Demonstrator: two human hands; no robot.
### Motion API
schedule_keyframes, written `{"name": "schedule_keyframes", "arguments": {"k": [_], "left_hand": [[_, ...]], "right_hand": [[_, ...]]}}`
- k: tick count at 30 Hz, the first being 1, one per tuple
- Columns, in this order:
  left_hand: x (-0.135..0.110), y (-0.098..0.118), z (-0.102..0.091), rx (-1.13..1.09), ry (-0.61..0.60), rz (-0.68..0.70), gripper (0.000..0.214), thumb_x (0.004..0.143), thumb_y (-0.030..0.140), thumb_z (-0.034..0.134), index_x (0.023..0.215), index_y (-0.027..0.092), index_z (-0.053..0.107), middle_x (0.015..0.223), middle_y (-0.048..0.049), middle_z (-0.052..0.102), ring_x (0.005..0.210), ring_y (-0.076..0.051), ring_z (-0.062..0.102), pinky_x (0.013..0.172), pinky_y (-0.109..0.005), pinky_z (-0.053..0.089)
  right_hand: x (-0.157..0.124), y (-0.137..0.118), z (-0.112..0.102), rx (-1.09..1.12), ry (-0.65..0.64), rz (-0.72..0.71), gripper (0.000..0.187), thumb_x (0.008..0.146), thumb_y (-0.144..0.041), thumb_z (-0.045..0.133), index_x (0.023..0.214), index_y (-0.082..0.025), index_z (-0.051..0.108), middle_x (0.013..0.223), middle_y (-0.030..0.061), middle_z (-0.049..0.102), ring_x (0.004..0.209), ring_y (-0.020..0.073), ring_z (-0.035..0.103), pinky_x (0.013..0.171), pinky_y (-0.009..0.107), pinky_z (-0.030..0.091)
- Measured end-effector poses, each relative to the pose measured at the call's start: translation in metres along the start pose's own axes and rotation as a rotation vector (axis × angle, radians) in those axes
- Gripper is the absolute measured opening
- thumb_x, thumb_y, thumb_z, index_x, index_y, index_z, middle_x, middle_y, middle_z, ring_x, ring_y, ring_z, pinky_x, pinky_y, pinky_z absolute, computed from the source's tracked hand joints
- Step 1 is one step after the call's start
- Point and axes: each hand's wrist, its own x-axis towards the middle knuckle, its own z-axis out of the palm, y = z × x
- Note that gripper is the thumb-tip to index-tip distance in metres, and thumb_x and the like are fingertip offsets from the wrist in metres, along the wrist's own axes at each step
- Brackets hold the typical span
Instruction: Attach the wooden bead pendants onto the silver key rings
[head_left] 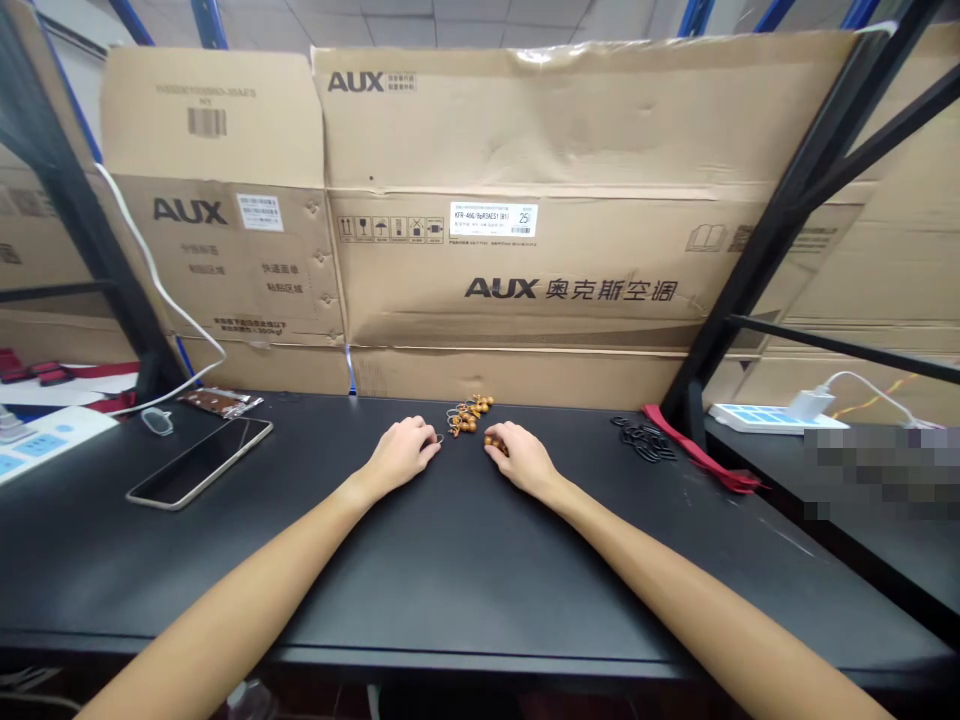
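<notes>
My left hand (405,452) rests low over the black tabletop, fingers curled. A thin metal ring (440,438) shows at its fingertips; anything else inside that hand is hidden. Opposite it, my right hand (523,460) is closed around some glossy brown beads (490,442), partly covered by the fingers. Just beyond and between both hands lies a small pile of brown beaded keychains (471,412) with metal rings. Off to the right of my right hand sits a loose heap of black rings (643,440).
A phone (201,462) lies at left near a brown packet (219,401) and a white cable (161,275). Red straps (701,450) lie by the right black post (757,230). Power strips (776,418) are at both sides. Cardboard (570,130) stands behind the table (420,590).
</notes>
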Motion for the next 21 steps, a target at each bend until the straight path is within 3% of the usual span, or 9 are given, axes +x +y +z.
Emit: {"name": "schedule_keyframes", "arguments": {"k": [4,6,11,16,21], "left_hand": [[0.001,-0.005,0.001,0.056,0.008,-0.083,0.018,0.089,0.031,0.052,0.088,0.018,0.065,0.092,-0.0072,0.062,0.089,-0.023,0.056,0.080,-0.034,0.042],[0.001,-0.005,0.003,0.062,0.020,-0.088,0.018,0.089,0.031,0.052,0.091,0.018,0.064,0.095,-0.0078,0.062,0.091,-0.023,0.056,0.081,-0.034,0.042],[0.002,0.000,0.011,0.031,0.040,-0.042,0.018,0.089,0.031,0.051,0.096,0.018,0.061,0.099,-0.0081,0.061,0.095,-0.023,0.054,0.084,-0.036,0.040],[0.004,0.003,0.017,0.040,0.038,-0.008,0.020,0.090,0.031,0.049,0.098,0.017,0.060,0.101,-0.0084,0.062,0.095,-0.023,0.054,0.083,-0.036,0.040],[0.005,0.001,0.018,0.017,0.042,0.024,0.019,0.090,0.030,0.049,0.097,0.016,0.060,0.099,-0.0089,0.062,0.094,-0.024,0.054,0.082,-0.037,0.040]], "right_hand": [[0.002,0.008,-0.005,-0.116,0.045,0.144,0.023,0.086,-0.019,0.050,0.106,-0.019,0.061,0.102,0.0094,0.062,0.093,0.0234,0.053,0.076,0.032,0.041],[0.001,0.008,-0.006,-0.148,0.082,0.149,0.024,0.086,-0.022,0.051,0.107,-0.019,0.062,0.107,0.0109,0.062,0.096,0.0256,0.051,0.077,0.035,0.041],[0.002,-0.004,-0.003,-0.130,0.088,-0.078,0.032,0.088,-0.036,0.050,0.115,-0.021,0.059,0.124,0.0089,0.058,0.111,0.0260,0.045,0.088,0.039,0.037],[0.013,-0.014,0.007,-0.124,0.033,-0.234,0.040,0.088,-0.036,0.049,0.126,-0.024,0.052,0.134,0.0073,0.052,0.116,0.0274,0.040,0.092,0.043,0.033],[0.016,-0.014,0.007,-0.022,0.013,-0.256,0.029,0.086,-0.027,0.052,0.115,-0.021,0.058,0.113,0.0091,0.063,0.098,0.0259,0.047,0.084,0.041,0.036]]}}
